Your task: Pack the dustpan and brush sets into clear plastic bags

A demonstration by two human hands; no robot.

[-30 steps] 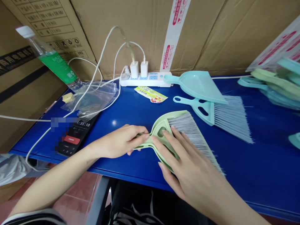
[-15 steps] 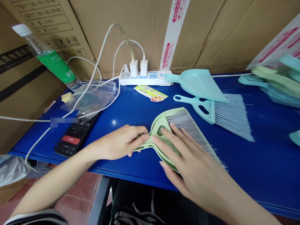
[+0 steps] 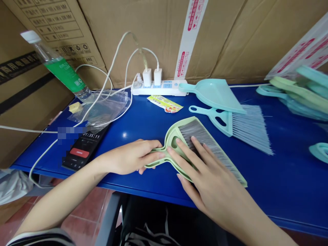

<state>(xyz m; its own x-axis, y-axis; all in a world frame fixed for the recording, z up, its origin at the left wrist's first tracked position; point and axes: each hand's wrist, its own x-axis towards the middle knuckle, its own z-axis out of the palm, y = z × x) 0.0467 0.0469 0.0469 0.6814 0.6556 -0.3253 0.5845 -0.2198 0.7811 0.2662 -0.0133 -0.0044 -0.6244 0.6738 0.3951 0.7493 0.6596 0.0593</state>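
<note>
Gripping the joined handles of the green brush (image 3: 205, 145) and the green dustpan (image 3: 176, 131), the left hand (image 3: 130, 157) is curling its fingers (image 3: 153, 155) shut around them near the front edge of the blue worktop (image 3: 282, 177); the right hand (image 3: 207, 177) is lying flat with fingers spread, pressing on the brush head and its grey bristles, gripping nothing; the brush is sitting inside the dustpan, both lying flat at the middle of the front edge, bristles pointing toward the right front corner. Behind them, a teal brush (image 3: 235, 124) is lying just in front of a teal dustpan (image 3: 215, 94); a power strip (image 3: 160, 87) with two chargers is resting along the back edge; a phone (image 3: 83, 150) is lying near the left front corner; a clear bag (image 3: 102, 109) and a tilted bottle (image 3: 60, 66) are occupying the left back corner; stacked dustpans (image 3: 297, 90) are crowding the right back corner.
</note>
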